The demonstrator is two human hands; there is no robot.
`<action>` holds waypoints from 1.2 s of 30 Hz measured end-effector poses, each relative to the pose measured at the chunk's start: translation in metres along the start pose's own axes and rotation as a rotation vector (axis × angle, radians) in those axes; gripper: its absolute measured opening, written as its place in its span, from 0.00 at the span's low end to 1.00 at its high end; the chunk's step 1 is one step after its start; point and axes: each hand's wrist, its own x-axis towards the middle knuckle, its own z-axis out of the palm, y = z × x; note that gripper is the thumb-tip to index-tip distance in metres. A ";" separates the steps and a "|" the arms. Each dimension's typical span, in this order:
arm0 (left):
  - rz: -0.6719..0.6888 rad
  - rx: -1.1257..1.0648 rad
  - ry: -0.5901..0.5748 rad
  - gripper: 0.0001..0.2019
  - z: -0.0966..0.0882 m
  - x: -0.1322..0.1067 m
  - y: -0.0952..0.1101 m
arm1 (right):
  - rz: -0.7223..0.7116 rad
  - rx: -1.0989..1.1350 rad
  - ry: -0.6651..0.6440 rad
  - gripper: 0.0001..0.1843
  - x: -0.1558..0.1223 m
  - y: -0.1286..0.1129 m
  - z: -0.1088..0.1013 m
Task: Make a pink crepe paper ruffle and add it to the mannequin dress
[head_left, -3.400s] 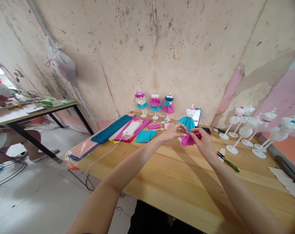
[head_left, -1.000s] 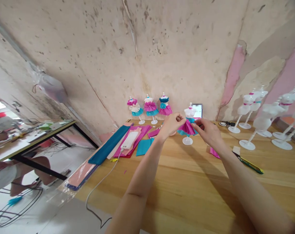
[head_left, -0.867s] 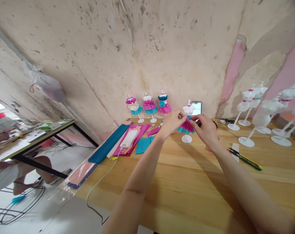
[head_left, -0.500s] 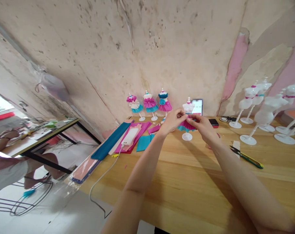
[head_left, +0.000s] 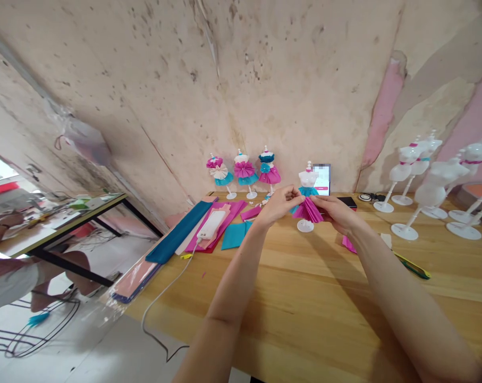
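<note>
A fan of pleated magenta crepe paper (head_left: 307,211) is pinched between my two hands in front of a small white mannequin (head_left: 306,177). My left hand (head_left: 284,204) grips its upper left edge with thumb and fingers. At its right edge, my right hand (head_left: 333,209) is closed on the same paper. The mannequin stands upright on a round white base and wears a turquoise paper skirt (head_left: 306,191), partly covered by the magenta fan. A narrow magenta band is round its neck.
Left on the table lie coloured crepe paper sheets (head_left: 179,230) and a white power bank (head_left: 212,224) with a cable. Three dressed mannequins (head_left: 244,169) stand by the wall. Several bare mannequins (head_left: 408,181) and yellow-green snips (head_left: 414,267) are right. Another person (head_left: 21,282) sits far left.
The magenta pleated paper has come down and forward from the mannequin's waist, so the turquoise skirt's top now shows. Both hands have lowered slightly and still pinch the paper.
</note>
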 end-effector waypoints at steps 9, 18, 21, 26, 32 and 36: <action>-0.012 -0.013 0.003 0.12 0.002 -0.006 0.001 | -0.175 -0.179 0.115 0.17 -0.005 -0.008 0.002; 0.036 0.151 0.086 0.12 0.003 -0.006 0.005 | -0.367 -0.516 0.253 0.15 -0.008 -0.009 0.008; 0.042 0.165 0.080 0.12 0.003 -0.007 0.005 | -0.369 -0.514 0.261 0.14 -0.006 -0.009 0.010; 0.056 0.116 0.091 0.14 0.003 -0.006 0.005 | -0.373 -0.393 0.323 0.14 -0.006 -0.008 0.018; 0.051 0.068 0.150 0.14 0.003 -0.004 -0.001 | -0.394 -0.448 0.260 0.17 -0.013 -0.015 0.020; 0.028 0.018 0.149 0.16 0.006 -0.004 -0.001 | -0.434 -0.527 0.319 0.12 -0.012 -0.013 0.019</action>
